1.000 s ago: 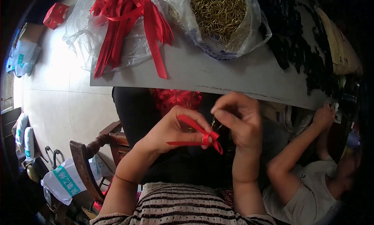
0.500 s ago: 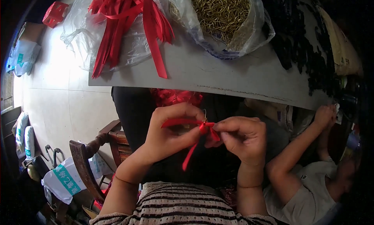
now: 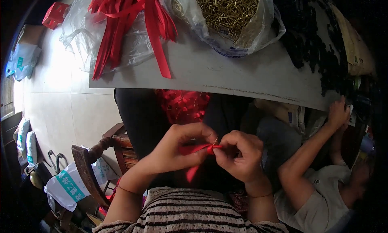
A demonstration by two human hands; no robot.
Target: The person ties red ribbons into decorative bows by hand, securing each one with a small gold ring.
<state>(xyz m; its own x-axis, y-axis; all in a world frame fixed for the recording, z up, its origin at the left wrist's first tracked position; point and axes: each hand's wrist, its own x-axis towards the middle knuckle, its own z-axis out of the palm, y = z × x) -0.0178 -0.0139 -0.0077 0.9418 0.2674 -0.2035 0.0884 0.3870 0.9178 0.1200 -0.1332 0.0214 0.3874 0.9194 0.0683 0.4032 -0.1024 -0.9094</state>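
Observation:
Over my lap, my left hand (image 3: 173, 146) pinches a red ribbon (image 3: 193, 173) close to its knot, with one tail hanging below the fingers. A thin gold wire loop stands up at the knot. Close against it on the right, my right hand (image 3: 242, 154) has thumb and forefinger closed on the other side of the ribbon, hiding most of that end. Below the table edge, a heap of red ribbon bows (image 3: 186, 106) with gold wires lies beyond my hands.
On the grey table (image 3: 194, 73) lie a bundle of red ribbons (image 3: 117, 35) on clear plastic, a plastic bag of gold wire pieces (image 3: 228, 11) and black strands (image 3: 311, 35). A wooden chair (image 3: 87, 160) stands left. At right, a co-worker's arm (image 3: 303, 160) reaches to the table edge.
Both hands have come down toward me and closer together. My right fingers have closed in at the knot, and the bow loop that showed there is now hidden. More of the bow heap shows.

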